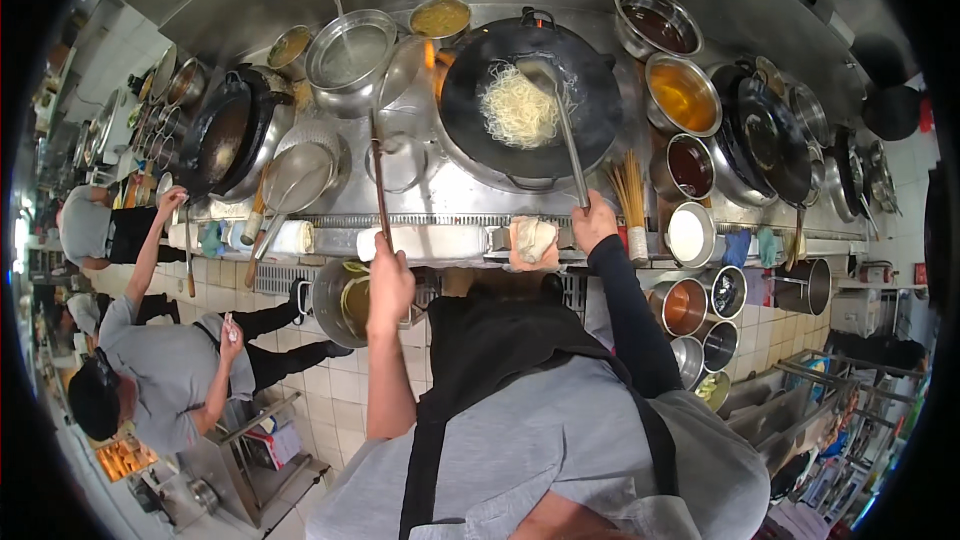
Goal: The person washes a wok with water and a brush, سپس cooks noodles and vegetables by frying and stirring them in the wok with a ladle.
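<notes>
My right hand [596, 224] is wrapped round the handle of a metal ladle [568, 135]. The ladle's bowl rests on a heap of pale noodles [515, 112] inside a large black wok [470, 130]. My left hand [391, 285] grips a long brown-handled utensil [379, 175] with a rounded, blurred metal head, whose exact kind I cannot make out. That head hangs just left of the wok, beside a steel bowl of cloudy liquid [350, 52]. Orange flame [430, 55] shows at the wok's left edge.
A mesh strainer [302, 178] lies at the left, and a bamboo brush [628, 190] stands by my right hand. Pots of sauce and a bowl of amber liquid [683, 95] line the right. Folded cloths [533, 240] edge the stove. A co-worker [165, 365] works at left.
</notes>
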Available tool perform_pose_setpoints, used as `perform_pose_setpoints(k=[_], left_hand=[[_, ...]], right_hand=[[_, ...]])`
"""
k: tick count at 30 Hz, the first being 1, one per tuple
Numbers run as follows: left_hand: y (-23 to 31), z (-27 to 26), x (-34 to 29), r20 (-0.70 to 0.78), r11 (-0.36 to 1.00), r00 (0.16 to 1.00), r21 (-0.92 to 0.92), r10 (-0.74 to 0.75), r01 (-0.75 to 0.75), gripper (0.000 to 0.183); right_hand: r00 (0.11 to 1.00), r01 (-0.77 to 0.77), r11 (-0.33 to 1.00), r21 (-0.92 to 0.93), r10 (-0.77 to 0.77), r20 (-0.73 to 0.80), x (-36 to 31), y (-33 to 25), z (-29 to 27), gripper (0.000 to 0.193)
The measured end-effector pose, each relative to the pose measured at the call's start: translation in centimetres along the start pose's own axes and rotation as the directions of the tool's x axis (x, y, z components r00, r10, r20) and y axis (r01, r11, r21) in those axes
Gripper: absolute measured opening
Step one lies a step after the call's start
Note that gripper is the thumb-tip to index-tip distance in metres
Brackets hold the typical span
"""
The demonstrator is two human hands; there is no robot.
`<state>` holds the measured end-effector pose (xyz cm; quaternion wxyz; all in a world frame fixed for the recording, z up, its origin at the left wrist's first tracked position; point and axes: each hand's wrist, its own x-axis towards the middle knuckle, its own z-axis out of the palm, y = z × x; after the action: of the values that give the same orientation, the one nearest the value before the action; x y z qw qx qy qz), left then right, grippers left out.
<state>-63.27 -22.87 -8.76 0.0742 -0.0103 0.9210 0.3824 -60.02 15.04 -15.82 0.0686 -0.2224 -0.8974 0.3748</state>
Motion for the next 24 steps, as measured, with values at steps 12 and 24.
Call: perform_pose_setpoints(k=[12, 24], left_hand=[[-12.5, 3.1, -3.1, 0.417, 0.254, 0.878, -0.845, -0.237, 0.47, 0.012], [-12.0, 3.4, 0.8, -0.356, 0.97, 0.903, -0.125, -0.242, 0.211, 0.03]], right_hand=[[0.981, 0.088, 0.989, -0.122, -0.065, 0.184, 2.6, 2.1, -3.9, 0.044], [0.981, 0.124, 0.983, -0.139, -0.1, 0.164, 2.3, 3.3, -4.3, 0.049]])
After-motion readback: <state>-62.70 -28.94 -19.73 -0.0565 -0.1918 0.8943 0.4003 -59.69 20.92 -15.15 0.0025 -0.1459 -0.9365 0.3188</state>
